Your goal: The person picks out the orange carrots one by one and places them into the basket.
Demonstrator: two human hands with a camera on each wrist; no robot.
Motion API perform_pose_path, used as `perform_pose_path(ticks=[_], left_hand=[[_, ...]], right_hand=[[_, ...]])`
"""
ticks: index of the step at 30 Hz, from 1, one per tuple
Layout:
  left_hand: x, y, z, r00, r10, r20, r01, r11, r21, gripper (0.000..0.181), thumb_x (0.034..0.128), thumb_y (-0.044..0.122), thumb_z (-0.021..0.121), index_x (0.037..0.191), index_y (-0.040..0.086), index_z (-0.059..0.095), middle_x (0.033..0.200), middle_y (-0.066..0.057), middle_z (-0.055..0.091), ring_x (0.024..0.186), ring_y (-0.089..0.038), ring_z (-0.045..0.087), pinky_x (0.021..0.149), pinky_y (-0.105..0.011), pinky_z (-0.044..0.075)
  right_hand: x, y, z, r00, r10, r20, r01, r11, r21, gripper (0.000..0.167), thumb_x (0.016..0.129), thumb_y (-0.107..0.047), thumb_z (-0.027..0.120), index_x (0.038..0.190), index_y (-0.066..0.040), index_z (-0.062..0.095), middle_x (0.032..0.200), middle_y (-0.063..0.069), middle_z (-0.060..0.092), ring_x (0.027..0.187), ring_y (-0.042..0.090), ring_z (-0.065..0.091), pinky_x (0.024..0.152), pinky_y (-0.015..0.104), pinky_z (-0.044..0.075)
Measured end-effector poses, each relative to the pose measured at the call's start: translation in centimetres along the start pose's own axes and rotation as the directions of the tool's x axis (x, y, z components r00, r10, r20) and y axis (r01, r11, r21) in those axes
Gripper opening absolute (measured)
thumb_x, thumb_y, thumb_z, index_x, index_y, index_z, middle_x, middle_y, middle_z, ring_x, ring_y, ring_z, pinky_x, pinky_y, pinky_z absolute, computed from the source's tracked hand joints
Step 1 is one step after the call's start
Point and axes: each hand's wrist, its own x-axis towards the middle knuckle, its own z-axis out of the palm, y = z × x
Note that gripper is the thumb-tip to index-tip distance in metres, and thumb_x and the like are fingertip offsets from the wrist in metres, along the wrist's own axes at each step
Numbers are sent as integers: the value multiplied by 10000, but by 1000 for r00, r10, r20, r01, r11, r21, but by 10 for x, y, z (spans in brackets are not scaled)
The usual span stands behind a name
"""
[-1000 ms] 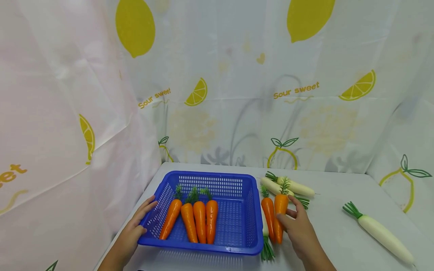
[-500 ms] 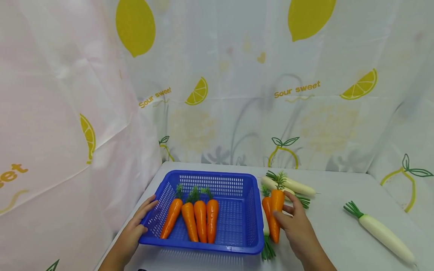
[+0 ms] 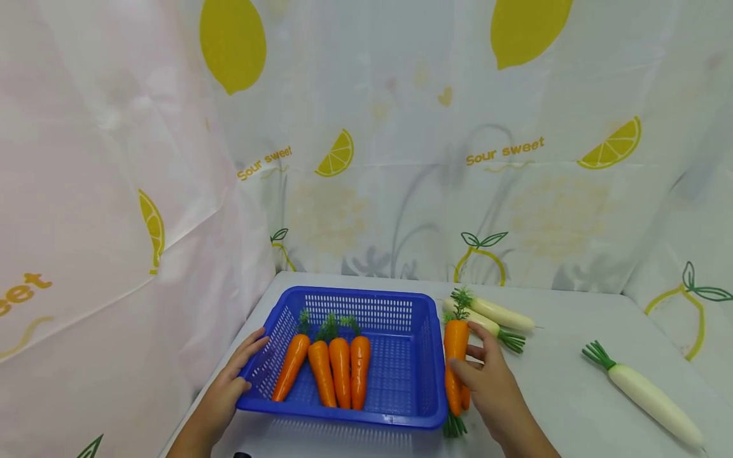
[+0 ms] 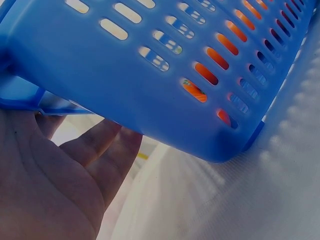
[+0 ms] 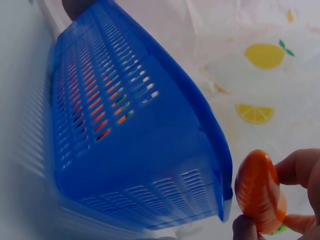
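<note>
In the head view my right hand (image 3: 487, 385) pinches a carrot (image 3: 455, 362) between thumb and fingers, beside the right rim of a blue plastic basket (image 3: 401, 421). The right wrist view has this carrot (image 5: 257, 187) end-on, with fingertips on both its sides. Behind it only the tip of a second carrot (image 3: 466, 398) shows. My left hand (image 3: 226, 388) touches the basket's left rim, its fingers fairly straight; in the left wrist view fingertips of that hand (image 4: 60, 175) meet the rim. Several carrots (image 3: 340, 375) with green tops lie side by side inside the basket.
Two white radishes (image 3: 504, 315) lie behind the right hand, and another radish (image 3: 655, 404) lies far right. Green radish stems (image 3: 455, 426) poke out below the held carrot. A lemon-print curtain (image 3: 401, 210) encloses the white table (image 3: 561, 381). A small dark object (image 3: 242, 455) shows at the bottom edge.
My right hand has moved the pinched carrot left, up to the basket's right rim, now covering most of the second carrot. The left hand and basket have stayed put.
</note>
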Motion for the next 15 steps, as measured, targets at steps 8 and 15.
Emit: perform_pose_path(ticks=[8,15], left_hand=[[0,0,-1,1000,-5,2,5,1000,1,852,761,-85,461,1592,96,414,1770,-47,92,1615,-450,-52,1139,-830,77],[-2,1,0,1000,-6,-1,6,1000,1,857,755,-85,471,1592,91,412,1770,-58,93,1611,-464,-43,1130,-833,87]], right_hand=[[0,-5,7,1000,-6,15,6,1000,-6,798,976,-147,650,1647,-245,230,1522,254,398,1312,394,560,956,478,600],[-2,-8,10,999,-36,36,35,999,20,821,960,-151,662,1651,-235,226,1537,258,403,1331,393,560,951,462,599]])
